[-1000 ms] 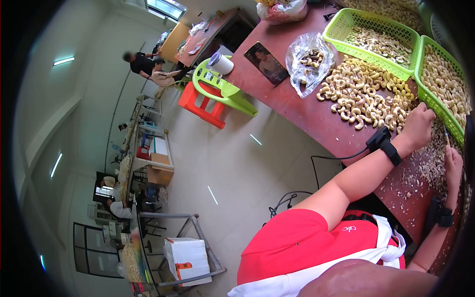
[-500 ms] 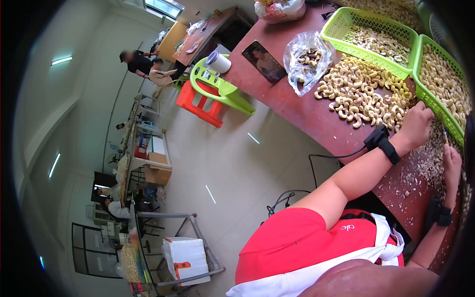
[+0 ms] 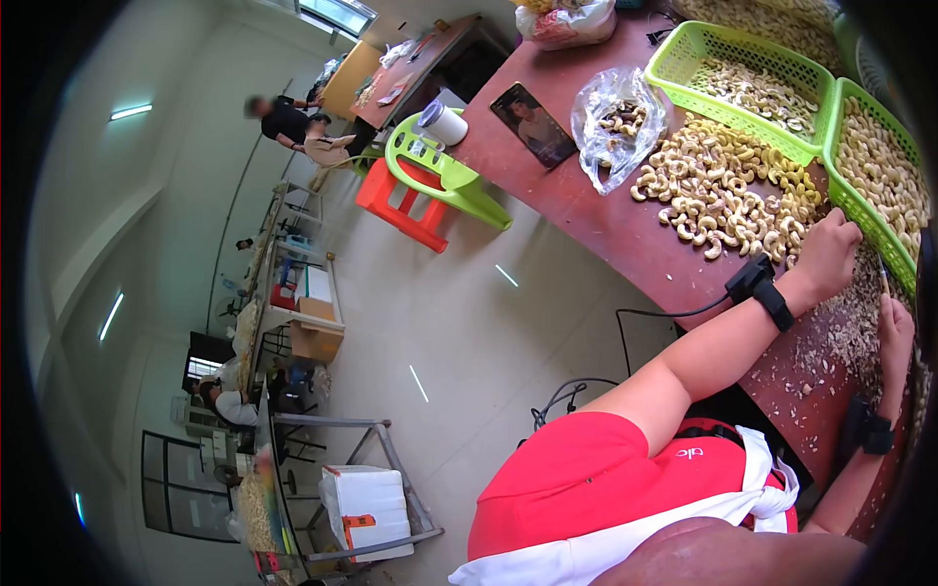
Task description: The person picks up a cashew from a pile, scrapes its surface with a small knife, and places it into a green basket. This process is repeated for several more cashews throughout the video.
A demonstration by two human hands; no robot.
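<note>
Two people stand or sit by a desk [image 3: 420,68] in the tiled room, well off beyond the left side of a red tabletop [image 3: 664,256]. One red stool [image 3: 401,207] and one green chair [image 3: 457,181] are nearer. On the tabletop, the left hand [image 3: 831,254] has its fingers drawn together; what lies between them cannot be told. The right hand [image 3: 895,330], just beside it, grips one slim knife [image 3: 884,277]. One heap of cashews [image 3: 728,190], too many to count, lies just beyond and left of the left hand; shell scraps [image 3: 848,337] lie around both hands. Two green baskets hold more: one [image 3: 873,221] right beside the left hand, the other [image 3: 738,119] farther ahead. Farther left are one clear bag [image 3: 598,146] and one phone [image 3: 532,125]. Each wrist wears one black strap [image 3: 772,303].
</note>
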